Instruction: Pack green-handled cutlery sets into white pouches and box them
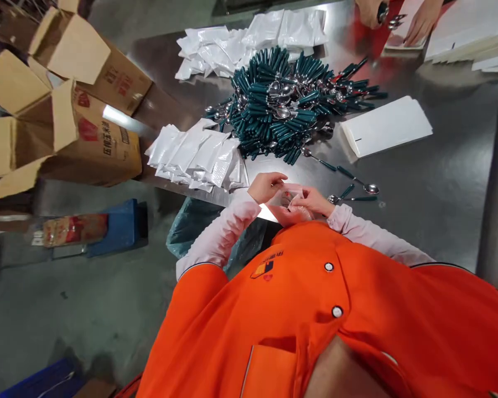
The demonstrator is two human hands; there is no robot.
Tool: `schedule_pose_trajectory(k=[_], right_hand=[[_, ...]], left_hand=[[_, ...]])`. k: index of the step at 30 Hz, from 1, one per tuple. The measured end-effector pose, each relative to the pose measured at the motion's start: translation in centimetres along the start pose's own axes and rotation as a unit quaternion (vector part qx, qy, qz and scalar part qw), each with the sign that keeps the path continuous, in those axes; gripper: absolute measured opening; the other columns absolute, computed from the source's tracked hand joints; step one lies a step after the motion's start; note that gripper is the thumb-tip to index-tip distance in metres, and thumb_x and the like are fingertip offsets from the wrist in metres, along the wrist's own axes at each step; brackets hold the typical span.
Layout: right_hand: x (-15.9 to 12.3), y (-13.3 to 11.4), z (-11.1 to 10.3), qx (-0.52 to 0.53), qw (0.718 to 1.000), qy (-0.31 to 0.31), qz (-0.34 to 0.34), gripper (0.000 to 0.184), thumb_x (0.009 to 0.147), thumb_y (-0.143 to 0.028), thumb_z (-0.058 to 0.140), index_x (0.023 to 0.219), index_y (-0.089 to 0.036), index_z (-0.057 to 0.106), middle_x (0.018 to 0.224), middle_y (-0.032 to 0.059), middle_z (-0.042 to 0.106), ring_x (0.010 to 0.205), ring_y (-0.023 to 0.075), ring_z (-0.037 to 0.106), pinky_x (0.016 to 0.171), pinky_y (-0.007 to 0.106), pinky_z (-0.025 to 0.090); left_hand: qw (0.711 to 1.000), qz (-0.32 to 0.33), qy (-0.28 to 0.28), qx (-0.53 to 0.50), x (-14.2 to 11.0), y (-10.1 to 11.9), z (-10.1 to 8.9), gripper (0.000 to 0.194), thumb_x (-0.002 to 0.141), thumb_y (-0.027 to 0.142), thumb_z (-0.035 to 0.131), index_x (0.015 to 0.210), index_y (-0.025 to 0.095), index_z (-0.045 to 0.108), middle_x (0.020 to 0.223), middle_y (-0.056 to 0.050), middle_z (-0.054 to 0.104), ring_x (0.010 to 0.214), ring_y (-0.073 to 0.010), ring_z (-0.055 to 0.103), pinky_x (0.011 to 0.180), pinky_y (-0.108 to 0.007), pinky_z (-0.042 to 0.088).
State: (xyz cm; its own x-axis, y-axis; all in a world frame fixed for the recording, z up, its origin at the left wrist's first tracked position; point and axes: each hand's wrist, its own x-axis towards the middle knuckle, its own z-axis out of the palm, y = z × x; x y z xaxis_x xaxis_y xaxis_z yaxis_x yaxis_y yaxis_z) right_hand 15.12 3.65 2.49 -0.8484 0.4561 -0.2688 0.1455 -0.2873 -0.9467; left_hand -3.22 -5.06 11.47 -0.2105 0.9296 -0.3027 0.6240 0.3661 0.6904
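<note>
Both my hands meet at the near edge of a steel table (431, 182), close to my orange shirt. My left hand (266, 187) and my right hand (313, 200) pinch a small clear plastic bag (289, 194) between them. Just to the right of my right hand lie a few loose spoons with green handles (354, 189). A big heap of green-handled spoons (282, 105) sits further out on the table. A pile of white plastic bags (197, 157) lies left of my left hand.
More white bags (249, 44) lie beyond the heap. A flat white stack (385, 127) rests at the right. Another person's hands (398, 19) work at the far edge. Open cardboard boxes (62, 116) and a blue crate (118, 226) stand on the floor at the left.
</note>
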Motion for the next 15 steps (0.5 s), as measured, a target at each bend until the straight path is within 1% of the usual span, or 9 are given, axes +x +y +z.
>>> schedule_pose_trajectory(k=[1, 3, 5, 6, 8, 9, 10, 12, 15], right_hand=[[0.0, 0.0, 0.0, -0.019, 0.999, 0.029, -0.011, 0.042, 0.057, -0.052, 0.087, 0.076, -0.017, 0.072, 0.07, -0.0006, 0.069, 0.072, 0.0183, 0.063, 0.074, 0.032, 0.053], [0.2, 0.1, 0.2, -0.044, 0.995, 0.086, -0.034, 0.047, 0.065, -0.064, 0.08, 0.07, -0.018, 0.07, 0.064, -0.0006, 0.065, 0.068, 0.0174, 0.059, 0.07, 0.032, 0.051], [0.4, 0.2, 0.5, -0.043, 0.99, 0.124, -0.057, 0.053, 0.068, -0.071, 0.074, 0.075, -0.018, 0.071, 0.069, 0.0017, 0.068, 0.072, 0.0188, 0.061, 0.071, 0.033, 0.051], [0.5, 0.2, 0.5, -0.037, 0.988, 0.136, -0.069, 0.055, 0.069, -0.072, 0.073, 0.081, -0.019, 0.072, 0.076, 0.0033, 0.072, 0.076, 0.0202, 0.063, 0.074, 0.034, 0.053], [0.6, 0.2, 0.6, -0.029, 0.985, 0.15, -0.086, 0.055, 0.07, -0.071, 0.073, 0.089, -0.02, 0.074, 0.09, 0.0063, 0.076, 0.087, 0.0228, 0.066, 0.082, 0.037, 0.054], [0.7, 0.2, 0.5, -0.03, 0.984, 0.153, -0.091, 0.052, 0.072, -0.069, 0.072, 0.09, -0.02, 0.075, 0.095, 0.0074, 0.077, 0.091, 0.0237, 0.067, 0.086, 0.038, 0.055], [0.7, 0.2, 0.5, -0.033, 0.983, 0.154, -0.095, 0.049, 0.073, -0.067, 0.071, 0.09, -0.021, 0.075, 0.097, 0.0081, 0.077, 0.094, 0.0243, 0.067, 0.088, 0.039, 0.055], [0.7, 0.2, 0.4, -0.046, 0.984, 0.143, -0.101, 0.042, 0.074, -0.062, 0.07, 0.084, -0.021, 0.075, 0.095, 0.008, 0.077, 0.094, 0.0247, 0.067, 0.089, 0.039, 0.055], [0.5, 0.0, 0.4, -0.066, 0.985, 0.115, -0.108, 0.035, 0.075, -0.056, 0.07, 0.074, -0.021, 0.073, 0.086, 0.0052, 0.075, 0.089, 0.0234, 0.066, 0.088, 0.038, 0.054]], left_hand=[[1.0, -0.004, 0.01, 0.0, 0.1, -0.1, 0.0, 0.032, 0.088, 0.015, 0.063, 0.117, 0.012, 0.075, 0.101, -0.008, 0.08, 0.095, -0.0197, 0.075, 0.095, -0.031, 0.057], [1.0, -0.006, 0.01, -0.021, 0.3, -0.2, -0.2, 0.032, 0.086, 0.013, 0.063, 0.115, 0.011, 0.075, 0.094, -0.008, 0.079, 0.089, -0.0188, 0.074, 0.087, -0.029, 0.057], [0.999, 0.0, 0.024, -0.033, 0.2, -0.2, -0.2, 0.034, 0.085, 0.013, 0.063, 0.118, 0.012, 0.074, 0.092, -0.007, 0.078, 0.084, -0.018, 0.073, 0.081, -0.028, 0.056], [0.998, 0.011, 0.053, -0.02, 0.1, -0.2, -0.2, 0.034, 0.085, 0.014, 0.064, 0.118, 0.013, 0.074, 0.094, -0.008, 0.077, 0.084, -0.0181, 0.072, 0.081, -0.029, 0.056], [0.989, 0.049, 0.133, 0.048, -0.2, 0.2, 0.3, 0.026, 0.087, 0.018, 0.066, 0.11, 0.016, 0.077, 0.102, -0.009, 0.075, 0.092, -0.0205, 0.069, 0.087, -0.034, 0.053], [0.98, 0.069, 0.161, 0.091, -0.3, 0.5, 0.7, 0.019, 0.088, 0.022, 0.069, 0.104, 0.018, 0.078, 0.103, -0.01, 0.074, 0.097, -0.0226, 0.067, 0.091, -0.038, 0.051], [0.973, 0.087, 0.17, 0.131, -0.4, 0.9, 1.2, 0.016, 0.088, 0.028, 0.071, 0.099, 0.02, 0.079, 0.103, -0.01, 0.074, 0.101, -0.0248, 0.065, 0.094, -0.041, 0.049], [0.966, 0.099, 0.15, 0.188, -0.4, 1.5, 2.2, 0.018, 0.087, 0.038, 0.076, 0.094, 0.022, 0.08, 0.099, -0.01, 0.073, 0.105, -0.028, 0.063, 0.096, -0.045, 0.045], [0.966, 0.08, 0.136, 0.205, 0.0, 1.9, 3.3, 0.019, 0.091, 0.04, 0.073, 0.095, 0.022, 0.079, 0.099, -0.01, 0.071, 0.106, -0.0274, 0.062, 0.096, -0.044, 0.043]])
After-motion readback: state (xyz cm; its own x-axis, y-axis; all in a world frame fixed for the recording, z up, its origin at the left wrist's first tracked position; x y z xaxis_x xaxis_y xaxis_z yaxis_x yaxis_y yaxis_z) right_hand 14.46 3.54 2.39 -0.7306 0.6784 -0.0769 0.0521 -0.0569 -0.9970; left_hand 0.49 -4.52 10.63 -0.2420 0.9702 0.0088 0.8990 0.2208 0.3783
